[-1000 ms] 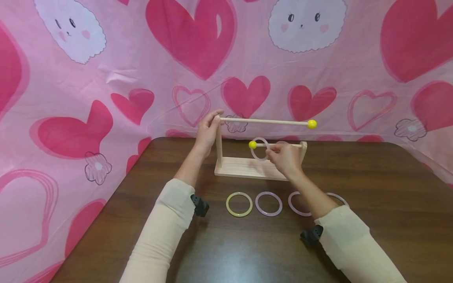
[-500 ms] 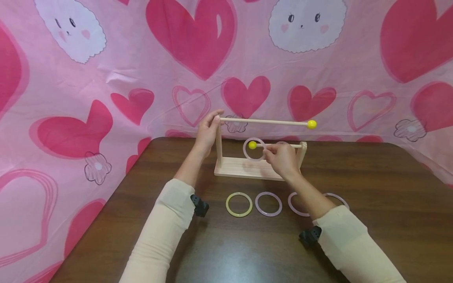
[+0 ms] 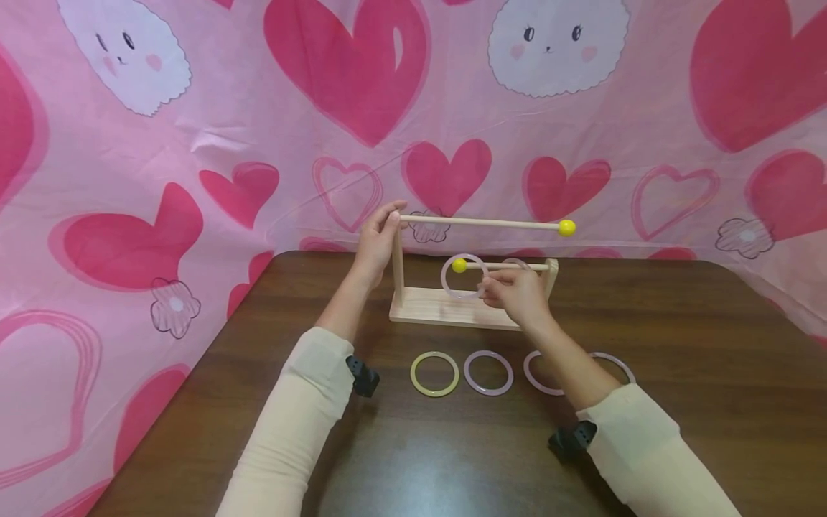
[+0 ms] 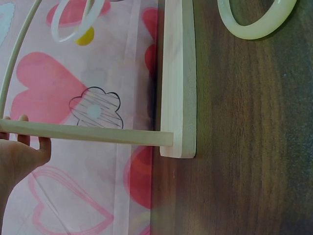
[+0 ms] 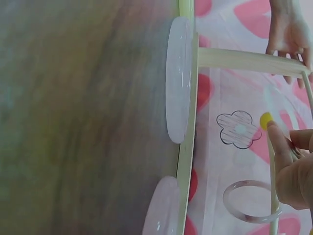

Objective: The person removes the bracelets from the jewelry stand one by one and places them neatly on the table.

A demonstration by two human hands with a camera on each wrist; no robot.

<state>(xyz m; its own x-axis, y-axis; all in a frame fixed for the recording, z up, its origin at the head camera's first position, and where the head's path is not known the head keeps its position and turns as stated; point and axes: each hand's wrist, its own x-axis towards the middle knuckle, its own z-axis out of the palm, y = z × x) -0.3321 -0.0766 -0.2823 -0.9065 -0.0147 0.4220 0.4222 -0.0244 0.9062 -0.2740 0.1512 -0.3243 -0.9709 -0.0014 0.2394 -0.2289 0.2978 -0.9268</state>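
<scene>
My left hand [image 3: 377, 248] grips the top of the left upright of a wooden stand [image 3: 446, 309], thumb in front and fingers behind. A long upper rod with a yellow ball end [image 3: 567, 227] runs right from there. My right hand [image 3: 522, 296] pinches a pale purple ring [image 3: 444, 278] by its right side. Inside the ring's outline shows the yellow ball [image 3: 459, 266] of the lower rod; I cannot tell whether the ring is around the rod or in front of it. Another pale ring [image 5: 234, 213] hangs on the lower rod, partly hidden by my right hand in the head view.
On the brown table [image 3: 400, 459], in front of the stand, lie a yellow ring [image 3: 413, 375], a purple ring [image 3: 466, 375] and two more pale purple rings, one partly under my right forearm. A pink heart-patterned cloth [image 3: 362, 194] stands behind the table.
My right hand has moved slightly left and down with the ring, so the ball shows farther inside its outline. My left hand stays on the upright.
</scene>
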